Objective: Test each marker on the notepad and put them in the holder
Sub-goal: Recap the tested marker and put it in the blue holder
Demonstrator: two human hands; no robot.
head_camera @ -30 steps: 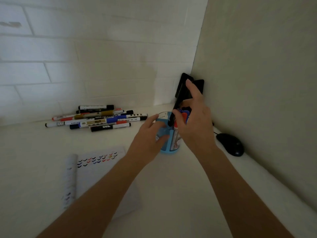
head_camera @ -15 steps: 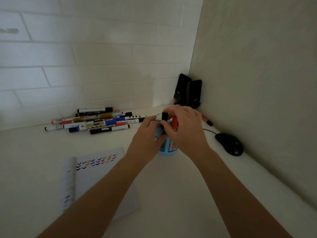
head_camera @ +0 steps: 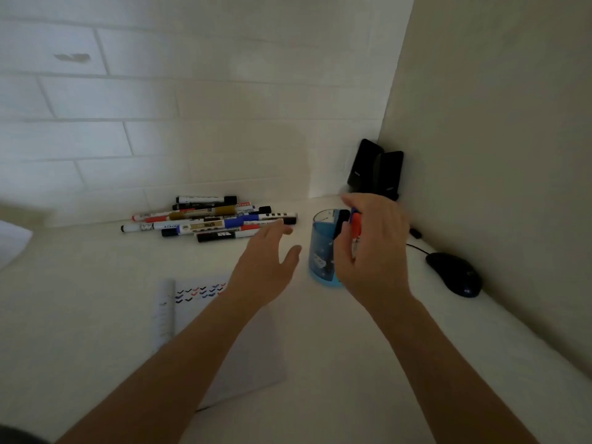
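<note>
1. Head view: surface [head_camera: 352,363], walled along its back and right edges.
2. Notepad [head_camera: 198,294] lies front-left.
3. Marker pile [head_camera: 208,223] lies against the back edge.
4. Holder [head_camera: 320,251] stands toward the back-right corner.
5. Left hand [head_camera: 266,264] is spread in the gap between pile and holder; right hand [head_camera: 371,248] is at the holder, grip unclear.

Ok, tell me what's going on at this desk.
A person is putting markers away. The right hand curls round a red marker standing in the blue holder. The left hand is open, stretched toward the pile of markers by the wall. The notepad, with rows of test ticks, lies nearer the person.
</note>
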